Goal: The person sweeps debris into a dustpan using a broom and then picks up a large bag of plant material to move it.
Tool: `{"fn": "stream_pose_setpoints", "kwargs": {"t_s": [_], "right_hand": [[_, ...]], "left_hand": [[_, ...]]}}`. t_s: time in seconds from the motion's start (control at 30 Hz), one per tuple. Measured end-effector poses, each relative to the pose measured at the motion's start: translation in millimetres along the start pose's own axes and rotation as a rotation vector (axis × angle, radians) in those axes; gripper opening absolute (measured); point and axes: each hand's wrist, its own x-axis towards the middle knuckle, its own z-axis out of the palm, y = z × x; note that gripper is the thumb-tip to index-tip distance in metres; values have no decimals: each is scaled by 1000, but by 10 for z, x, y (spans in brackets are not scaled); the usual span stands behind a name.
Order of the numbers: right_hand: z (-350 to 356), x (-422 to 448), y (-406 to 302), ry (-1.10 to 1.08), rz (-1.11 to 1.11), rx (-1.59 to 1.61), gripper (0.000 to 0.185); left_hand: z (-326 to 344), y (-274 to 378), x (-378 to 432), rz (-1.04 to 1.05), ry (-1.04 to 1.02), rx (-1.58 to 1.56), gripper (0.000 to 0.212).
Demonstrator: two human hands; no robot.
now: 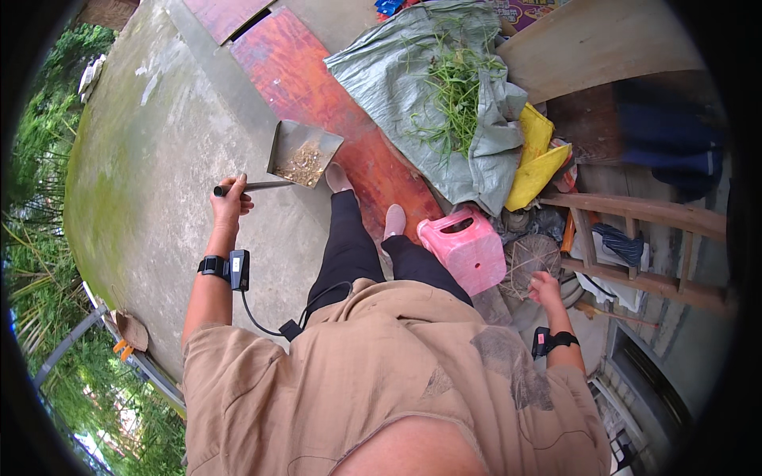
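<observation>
My left hand (228,202) grips the handle of a metal dustpan (280,146), close to the handle's dark end. A small heap of tan, crumbly debris (305,165) lies in the pan, which is beside the toe of one of my shoes (337,177). On the other side, my right hand (545,289) has its fingers loosely curled near a round bundle of dry, straw-like material (528,262). Whether anything thin is between those fingers is unclear. A pink plastic stool (470,256) stands between my leg and that bundle.
A reddish wooden board (333,89) lies on the concrete floor (178,149). Green plant stems (455,98) rest on a grey-green woven sheet (381,77). A yellow sack (536,160) and a wooden ladder-like frame (637,211) are on the right. Foliage (41,149) borders the left.
</observation>
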Motion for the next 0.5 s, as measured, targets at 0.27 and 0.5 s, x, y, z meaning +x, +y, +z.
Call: {"fn": "stream_pose_setpoints", "kwargs": {"t_s": [0.27, 0.5], "right_hand": [[561, -556, -1120, -219, -198, -103, 42], [1195, 603, -2087, 188, -377, -490, 64]], "left_hand": [[328, 318, 1070, -22, -149, 121, 32], [552, 312, 1574, 45, -222, 116, 25]]}}
